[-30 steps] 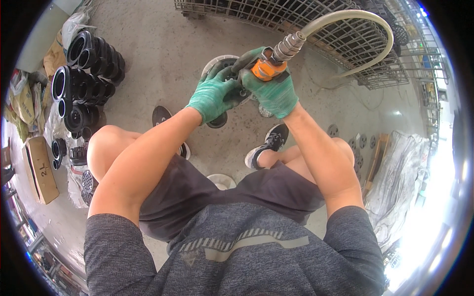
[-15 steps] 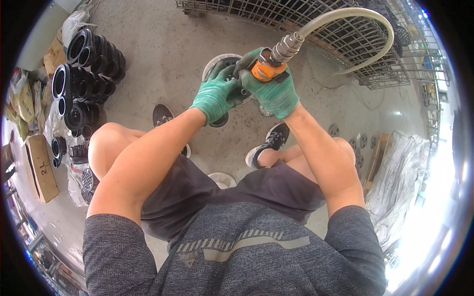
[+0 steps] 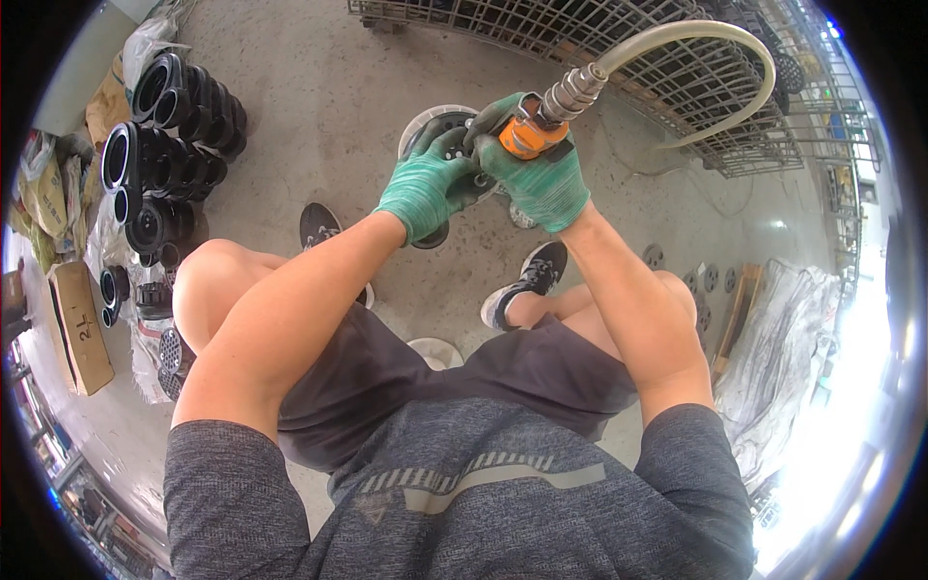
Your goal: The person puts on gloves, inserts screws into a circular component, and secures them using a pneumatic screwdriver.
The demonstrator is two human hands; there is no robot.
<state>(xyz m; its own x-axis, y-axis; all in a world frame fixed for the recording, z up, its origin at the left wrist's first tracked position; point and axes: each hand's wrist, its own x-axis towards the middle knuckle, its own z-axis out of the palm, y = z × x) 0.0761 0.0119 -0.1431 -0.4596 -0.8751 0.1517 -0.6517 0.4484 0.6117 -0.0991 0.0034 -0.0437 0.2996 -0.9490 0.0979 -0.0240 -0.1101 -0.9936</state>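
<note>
In a green glove with dark fingers, my left hand [image 3: 425,187] grips the edge of a black round plastic part [image 3: 449,124], fingers bent over it. The part rests on a round white support [image 3: 417,127], whose rim shows around its far side. My right hand [image 3: 537,172], gloved alike, is closed around an orange air tool [image 3: 523,138]. A metal coupling [image 3: 574,93] joins the tool to a clear hose [image 3: 710,27] that loops off to the right. The tool's working end is hidden behind my right hand, close to the part.
Black ring-shaped parts [image 3: 184,162] stand stacked at the left, near a cardboard box [image 3: 81,329]. A wire cage [image 3: 667,77] spans the far right. Perforated black discs [image 3: 712,276] and white sacking [image 3: 788,338] lie at the right. My shoes [image 3: 532,275] flank the white support.
My right hand and the air tool have shifted slightly to the right, with the coupling and hose moving along. The left hand keeps its hold on the part, almost unmoved.
</note>
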